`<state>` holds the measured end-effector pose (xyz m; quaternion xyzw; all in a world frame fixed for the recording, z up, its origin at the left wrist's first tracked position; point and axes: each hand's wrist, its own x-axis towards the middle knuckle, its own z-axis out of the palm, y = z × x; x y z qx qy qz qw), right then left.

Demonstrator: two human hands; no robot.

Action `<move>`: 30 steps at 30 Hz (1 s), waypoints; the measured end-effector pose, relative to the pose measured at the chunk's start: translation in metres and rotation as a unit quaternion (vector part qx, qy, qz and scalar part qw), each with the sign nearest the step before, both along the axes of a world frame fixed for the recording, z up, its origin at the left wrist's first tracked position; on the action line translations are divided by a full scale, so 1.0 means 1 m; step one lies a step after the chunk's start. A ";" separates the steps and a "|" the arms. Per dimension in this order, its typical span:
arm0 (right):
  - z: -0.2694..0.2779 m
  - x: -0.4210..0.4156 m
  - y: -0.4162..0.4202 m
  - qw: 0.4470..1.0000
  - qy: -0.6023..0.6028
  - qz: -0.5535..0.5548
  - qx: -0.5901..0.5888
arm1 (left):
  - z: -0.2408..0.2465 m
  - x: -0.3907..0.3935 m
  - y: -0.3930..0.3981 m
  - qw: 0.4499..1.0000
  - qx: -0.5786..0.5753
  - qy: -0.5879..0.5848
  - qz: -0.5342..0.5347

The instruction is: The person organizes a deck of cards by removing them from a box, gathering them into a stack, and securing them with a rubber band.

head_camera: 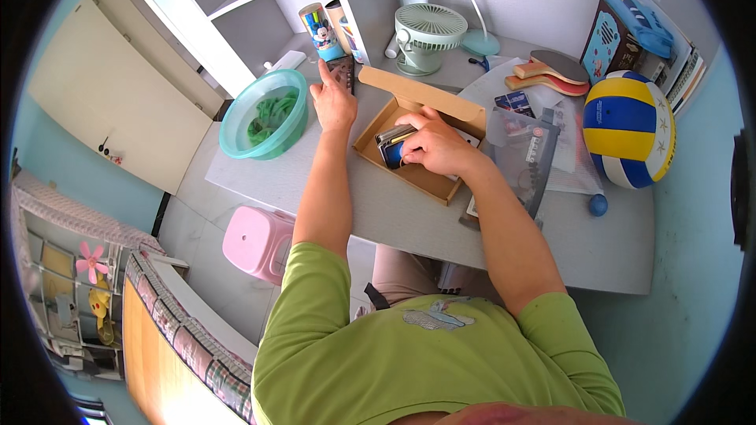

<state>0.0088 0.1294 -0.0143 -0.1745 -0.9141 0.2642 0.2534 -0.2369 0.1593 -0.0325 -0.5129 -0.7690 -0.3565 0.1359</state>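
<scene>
My right hand (437,140) reaches into an open cardboard box (426,187) on the desk. Its fingers are closed around a stack of cards (390,143), with edges and a blue face showing. The box's lid flap (422,93) stands raised at the back. My left hand (335,105) is farther left, index finger stretched forward and thumb apart, at a dark patterned flat case (344,72). Its other fingers are hidden, so I cannot tell whether it grips the case. Beside it stands a teal plastic basin (229,130) with green cloth (269,118) in it.
A translucent zip pouch (514,150) lies right of the box, near table tennis bats (555,74), a volleyball (627,130) and a small blue ball (598,205). Behind are a desk fan (430,26) and a Mickey Mouse marker tub (322,32). A pink stool (257,242) stands below.
</scene>
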 end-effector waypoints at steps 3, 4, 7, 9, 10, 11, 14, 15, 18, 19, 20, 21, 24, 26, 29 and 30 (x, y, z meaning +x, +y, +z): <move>0.001 0.000 -0.002 1.000 -0.003 -0.009 0.002 | -0.001 -0.003 -0.008 0.999 -0.003 -0.037 0.007; 0.000 0.001 -0.001 1.000 -0.002 -0.008 0.001 | 0.000 -0.002 -0.012 0.999 -0.006 -0.050 0.008; -0.001 0.001 0.001 1.000 0.000 -0.005 -0.006 | 0.004 -0.003 -0.020 0.994 -0.007 -0.107 -0.003; 0.000 0.001 0.000 1.000 -0.003 -0.003 -0.018 | 0.004 -0.004 -0.020 0.995 -0.014 -0.103 0.009; 0.001 0.001 -0.001 1.000 -0.013 -0.002 -0.020 | 0.004 -0.004 -0.021 0.995 -0.018 -0.101 0.016; 0.003 0.001 -0.001 0.999 -0.023 -0.002 -0.023 | 0.004 -0.005 -0.021 0.994 -0.024 -0.105 0.015; 0.003 0.001 -0.001 0.999 -0.033 -0.002 -0.015 | 0.006 -0.003 -0.021 0.993 -0.045 -0.107 0.014; 0.003 0.001 0.000 0.999 -0.034 -0.002 -0.010 | 0.007 -0.002 -0.022 0.993 -0.052 -0.101 0.016; 0.004 0.002 0.000 0.999 -0.036 -0.002 -0.006 | 0.008 -0.003 -0.022 0.993 -0.076 -0.089 0.014; 0.003 0.002 0.000 0.999 -0.033 -0.002 -0.004 | 0.008 -0.003 -0.021 0.993 -0.084 -0.086 0.012; 0.003 0.002 0.000 1.000 -0.031 -0.003 -0.002 | 0.006 -0.003 -0.018 0.993 -0.108 -0.050 0.019; 0.002 0.002 0.000 1.000 -0.028 -0.003 0.000 | 0.006 -0.002 -0.014 0.991 -0.131 -0.014 0.027; 0.001 0.001 0.001 1.000 -0.028 -0.001 0.001 | 0.004 0.006 -0.006 0.992 -0.117 0.018 0.043; -0.001 -0.001 0.001 1.000 -0.012 0.001 -0.011 | 0.002 0.009 -0.002 0.997 -0.072 0.013 0.036; 0.001 -0.001 0.000 1.000 -0.010 0.001 -0.018 | -0.009 -0.003 -0.002 1.000 -0.013 0.005 0.011; 0.002 -0.001 -0.001 1.000 -0.012 -0.001 -0.021 | -0.011 -0.005 -0.003 1.000 -0.009 0.004 0.004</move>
